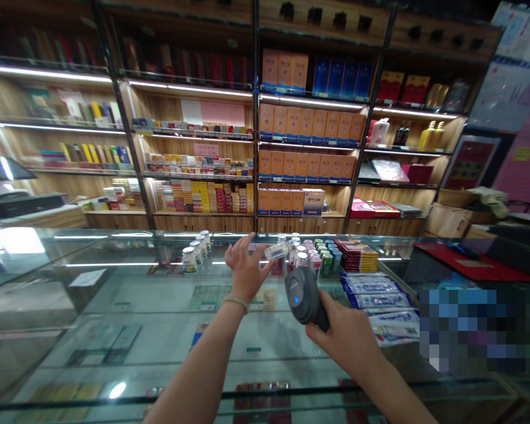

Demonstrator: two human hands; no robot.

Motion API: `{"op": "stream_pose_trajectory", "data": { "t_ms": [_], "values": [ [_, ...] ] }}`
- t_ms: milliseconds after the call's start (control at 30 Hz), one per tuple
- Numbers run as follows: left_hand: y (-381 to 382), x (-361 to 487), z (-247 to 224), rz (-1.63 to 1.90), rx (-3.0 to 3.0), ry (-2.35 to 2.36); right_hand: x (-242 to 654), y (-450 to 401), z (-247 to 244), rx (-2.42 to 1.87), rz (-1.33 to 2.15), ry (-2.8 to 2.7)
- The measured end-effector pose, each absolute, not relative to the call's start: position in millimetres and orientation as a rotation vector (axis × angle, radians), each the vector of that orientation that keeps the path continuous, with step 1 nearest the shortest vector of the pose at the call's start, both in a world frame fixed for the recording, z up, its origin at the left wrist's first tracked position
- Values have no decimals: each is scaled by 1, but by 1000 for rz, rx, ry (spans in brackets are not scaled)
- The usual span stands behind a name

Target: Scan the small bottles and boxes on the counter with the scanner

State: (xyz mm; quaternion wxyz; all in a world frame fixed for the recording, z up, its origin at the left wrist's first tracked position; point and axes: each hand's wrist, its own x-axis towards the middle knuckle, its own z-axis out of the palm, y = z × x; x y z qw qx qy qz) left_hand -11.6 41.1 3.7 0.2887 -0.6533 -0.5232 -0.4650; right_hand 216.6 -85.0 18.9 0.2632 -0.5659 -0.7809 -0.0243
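Note:
Over the glass counter, my left hand (246, 268) holds a small white-capped bottle (277, 252) tipped on its side between thumb and fingers, its label facing me. My right hand (347, 330) is wrapped round the handle of a dark grey handheld scanner (301, 294), whose head points toward the bottle. Several similar white-capped bottles (189, 260) stand in a line left of my left hand. Just beyond the scanner are more small bottles (301, 259), beside rows of pink, green and blue tubes (325, 262).
Red and yellow packets (357, 256) and blue-white packages (375, 291) lie on the glass counter (159, 312) at the right. A red mat (472, 263) is farther right. White paper (87, 278) lies at left. Shelves of boxes (309, 123) rise behind.

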Motion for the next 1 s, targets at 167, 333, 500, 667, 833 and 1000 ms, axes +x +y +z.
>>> {"op": "stream_pose_trajectory", "data": {
  "t_ms": [167, 333, 500, 667, 833, 1000],
  "values": [
    [41, -12, 3, -1241, -1746, -1392, 211, -78, 5, -1332, -312, -2102],
    [43, -13, 3, -1245, -1745, -1394, 204, -72, -8, -1278, -452, -2117],
    [42, -12, 3, -1244, -1743, -1399, 198, -72, -18, -1334, -379, -2244],
    [41, -12, 3, -1237, -1748, -1402, 196, -73, -22, -1368, -302, -2309],
    [42, -12, 2, -1235, -1751, -1409, 197, -74, -22, -1380, -281, -2320],
    [43, -12, 1, -1236, -1763, -1411, 199, -73, -26, -1326, -278, -2367]
  ]
}}
